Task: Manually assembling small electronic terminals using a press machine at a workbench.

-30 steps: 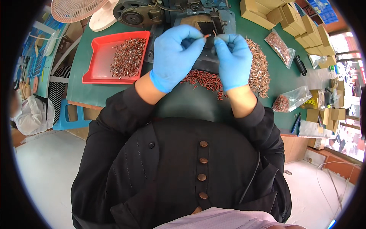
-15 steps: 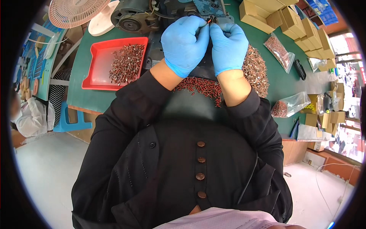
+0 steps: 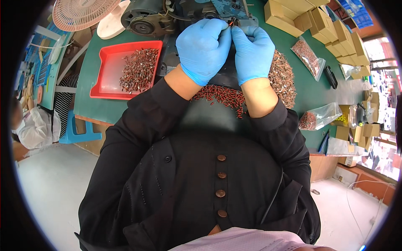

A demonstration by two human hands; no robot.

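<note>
My left hand (image 3: 203,52) and my right hand (image 3: 254,54), both in blue gloves, meet at the front of a blue-grey bench machine (image 3: 235,7). The left thumb and forefinger pinch a small red and dark part (image 3: 231,24) at the machine's working point. Close beside it, the right thumb and forefinger are also closed; whatever they grip is hidden. Below my wrists lies a loose heap of small red parts (image 3: 222,96) on a dark surface. A larger heap of red-and-metal parts (image 3: 281,79) spreads past my right wrist.
Left of the machine's motor (image 3: 144,24) are a fan (image 3: 86,12) and a red tray (image 3: 109,73) with more small parts. Cardboard boxes (image 3: 284,19), bags of parts (image 3: 309,56) and a black tool (image 3: 330,77) lie on the green table's right side. Another person sits far left.
Both hands stay at the machine with only slight shifts. My right hand has drifted a little rightward and down, and the red part shows slightly more at the fingertips.
</note>
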